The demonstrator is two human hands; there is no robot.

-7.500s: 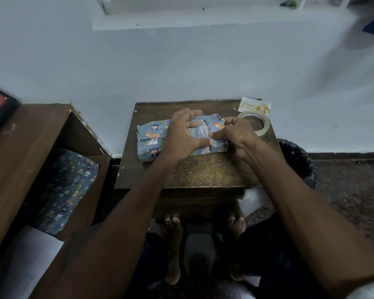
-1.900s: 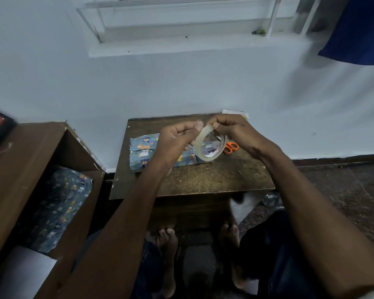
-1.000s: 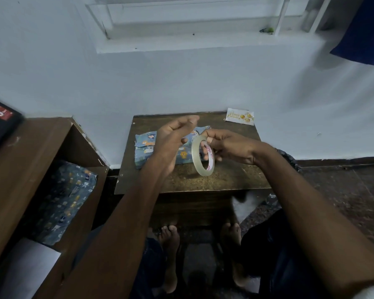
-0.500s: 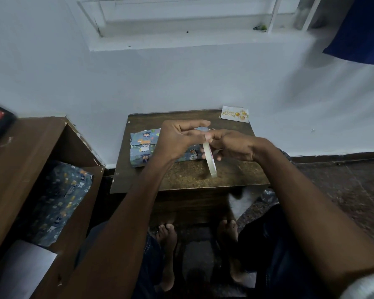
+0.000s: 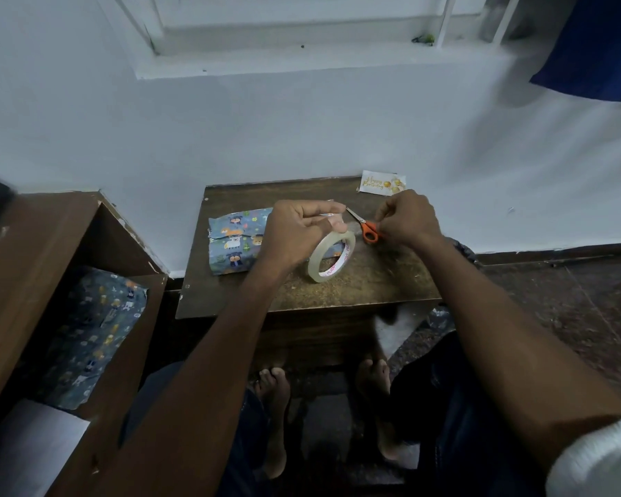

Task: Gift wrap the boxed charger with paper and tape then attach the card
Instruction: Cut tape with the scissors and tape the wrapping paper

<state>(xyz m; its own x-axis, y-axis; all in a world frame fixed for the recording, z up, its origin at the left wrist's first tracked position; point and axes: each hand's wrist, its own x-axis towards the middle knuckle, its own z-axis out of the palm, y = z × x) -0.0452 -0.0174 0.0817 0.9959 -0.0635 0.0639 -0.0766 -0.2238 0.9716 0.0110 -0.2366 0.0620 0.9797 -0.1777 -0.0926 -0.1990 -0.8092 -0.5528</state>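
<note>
The box wrapped in blue animal-print paper [image 5: 234, 242] lies on the small brown table [image 5: 355, 285], partly behind my left hand [image 5: 298, 233]. That hand pinches the loose end of a clear tape roll [image 5: 331, 255], which hangs from its fingers just above the table. My right hand [image 5: 407, 218] grips the orange-handled scissors [image 5: 365, 227], their blades pointing left toward the tape end. The white greeting card [image 5: 382, 182] rests at the table's far right corner.
An open brown cabinet [image 5: 51, 245] stands to the left, with more blue wrapping paper [image 5: 94, 335] and a white sheet [image 5: 29, 450] inside. A white wall rises right behind the table. My bare feet [image 5: 273, 389] are under the table.
My right hand let go of the tape roll and took up the orange scissors. My left hand now carries the roll by its pulled end.
</note>
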